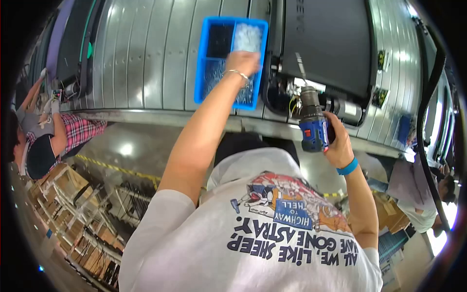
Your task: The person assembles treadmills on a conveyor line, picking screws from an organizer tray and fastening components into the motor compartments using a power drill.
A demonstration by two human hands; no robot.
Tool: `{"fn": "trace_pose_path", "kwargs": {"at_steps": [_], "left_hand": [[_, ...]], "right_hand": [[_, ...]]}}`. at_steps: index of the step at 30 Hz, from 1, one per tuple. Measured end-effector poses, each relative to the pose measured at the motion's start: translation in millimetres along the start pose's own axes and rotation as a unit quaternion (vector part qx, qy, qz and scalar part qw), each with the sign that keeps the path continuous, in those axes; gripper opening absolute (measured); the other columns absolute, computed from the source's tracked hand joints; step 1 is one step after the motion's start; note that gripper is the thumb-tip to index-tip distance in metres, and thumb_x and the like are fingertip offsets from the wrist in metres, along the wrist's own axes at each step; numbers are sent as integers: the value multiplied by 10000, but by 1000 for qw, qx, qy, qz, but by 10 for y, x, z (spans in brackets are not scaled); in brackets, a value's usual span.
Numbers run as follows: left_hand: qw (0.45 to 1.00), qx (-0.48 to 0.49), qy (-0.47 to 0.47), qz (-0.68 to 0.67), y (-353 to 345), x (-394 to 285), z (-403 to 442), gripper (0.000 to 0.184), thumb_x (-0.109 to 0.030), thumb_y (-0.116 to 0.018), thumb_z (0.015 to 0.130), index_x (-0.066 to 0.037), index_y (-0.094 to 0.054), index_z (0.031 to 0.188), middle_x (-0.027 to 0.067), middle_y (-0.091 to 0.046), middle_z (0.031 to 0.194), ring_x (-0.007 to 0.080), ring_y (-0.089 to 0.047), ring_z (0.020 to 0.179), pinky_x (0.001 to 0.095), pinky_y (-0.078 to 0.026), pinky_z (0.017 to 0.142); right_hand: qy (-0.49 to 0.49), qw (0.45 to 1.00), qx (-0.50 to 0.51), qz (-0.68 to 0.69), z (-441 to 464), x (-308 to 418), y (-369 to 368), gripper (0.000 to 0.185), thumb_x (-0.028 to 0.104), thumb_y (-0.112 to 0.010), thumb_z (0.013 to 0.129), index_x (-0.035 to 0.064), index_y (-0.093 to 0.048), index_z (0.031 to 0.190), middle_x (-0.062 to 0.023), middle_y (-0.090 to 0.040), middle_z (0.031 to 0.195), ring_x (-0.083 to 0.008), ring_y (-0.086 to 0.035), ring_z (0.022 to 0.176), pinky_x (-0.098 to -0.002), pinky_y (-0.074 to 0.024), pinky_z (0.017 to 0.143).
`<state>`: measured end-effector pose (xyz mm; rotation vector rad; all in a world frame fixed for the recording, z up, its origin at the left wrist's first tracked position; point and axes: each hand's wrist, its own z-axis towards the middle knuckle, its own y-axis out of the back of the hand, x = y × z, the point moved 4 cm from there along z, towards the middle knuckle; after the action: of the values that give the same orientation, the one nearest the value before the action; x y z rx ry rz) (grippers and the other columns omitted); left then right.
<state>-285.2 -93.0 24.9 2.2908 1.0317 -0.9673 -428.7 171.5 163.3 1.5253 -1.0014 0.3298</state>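
Note:
A blue parts bin (199,73) with compartments lies on the metal slats in front of me. My left hand (242,63) is over its right side, at the lower edge of a compartment of small white pieces (249,38). Its fingers look curled and slightly blurred, and whatever they hold is hidden. Thin metal screws (214,78) fill the nearer part of the bin, and dark pieces (220,41) sit in the far left compartment. My right hand (339,145) grips a blue and black cordless drill (314,129). A long bit (300,65) points away from me, above the machine.
A treadmill (326,44) with a black belt stands right of the bin, its wiring (295,104) and motor (349,112) exposed. Another person (48,126) works at the left, and one more person (413,190) is at the right. Racks (82,228) stand behind me.

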Motion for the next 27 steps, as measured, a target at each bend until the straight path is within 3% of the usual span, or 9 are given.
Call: {"fn": "trace_pose_path", "kwargs": {"at_steps": [1, 3, 6, 7, 14, 20, 24, 27], "left_hand": [[941, -178, -137, 251, 281, -26, 186, 198, -160, -633, 841, -13, -690, 961, 142, -702, 917, 237, -684, 854, 323, -539, 735], [943, -164, -198, 214, 529, 112, 543, 133, -132, -615, 795, -62, -715, 847, 149, -692, 812, 276, -679, 816, 359, -533, 768], [865, -108, -328, 364, 437, 22, 531, 148, -117, -598, 781, -79, -716, 863, 165, -679, 856, 325, -659, 815, 406, -522, 792], [857, -85, -360, 359, 362, 2, 536, 148, -93, -593, 766, -75, -715, 847, 174, -673, 846, 341, -652, 809, 415, -522, 781], [844, -90, -292, 442, 24, 77, 644, 141, -76, -717, 684, -66, -712, 824, 155, -583, 964, 335, -598, 943, 409, -503, 832], [813, -96, -286, 498, 23, -99, 551, 42, -57, -670, 713, -27, -666, 743, 160, -587, 896, 343, -598, 909, 424, -505, 808], [802, -107, -353, 469, 107, -63, 478, 19, -16, -579, 763, -4, -566, 770, 189, -609, 878, 379, -606, 883, 454, -506, 745], [836, -122, -276, 459, 171, -67, 566, 87, -10, -584, 769, -9, -539, 844, 214, -632, 851, 396, -620, 841, 476, -500, 732]], "right_hand": [[-1, 999, -26, -38, 80, -75, 69, 665, -40, -690, 588, 30, -494, 1219, -204, -596, 1098, -400, -545, 1045, -411, -424, 916], [-27, 988, -91, -122, 307, -360, 188, 656, -53, -660, 592, 71, -503, 1216, -186, -596, 1057, -394, -536, 1021, -439, -412, 892], [-66, 967, -124, -214, 634, -873, 357, 637, -20, -640, 622, 110, -494, 1228, -171, -587, 1021, -388, -521, 1016, -454, -386, 893], [-76, 961, -128, -235, 742, -993, 414, 638, -7, -639, 628, 124, -491, 1234, -168, -585, 1023, -386, -517, 1025, -458, -377, 901], [-160, 931, -122, -305, 1175, -1466, 552, 671, 32, -662, 638, 152, -469, 1269, -153, -582, 1070, -359, -513, 1080, -450, -379, 931], [-189, 942, -109, -255, 1132, -1702, 375, 700, 40, -681, 651, 165, -449, 1299, -162, -540, 1129, -364, -481, 1122, -467, -372, 960], [-126, 948, -160, -245, 817, -1225, 481, 643, 0, -644, 658, 142, -478, 1263, -181, -499, 1151, -372, -451, 1107, -466, -371, 962], [-38, 960, -196, -195, 413, -1076, 447, 572, -14, -629, 659, 111, -514, 1206, -189, -508, 1127, -384, -458, 1094, -455, -374, 960]]}}
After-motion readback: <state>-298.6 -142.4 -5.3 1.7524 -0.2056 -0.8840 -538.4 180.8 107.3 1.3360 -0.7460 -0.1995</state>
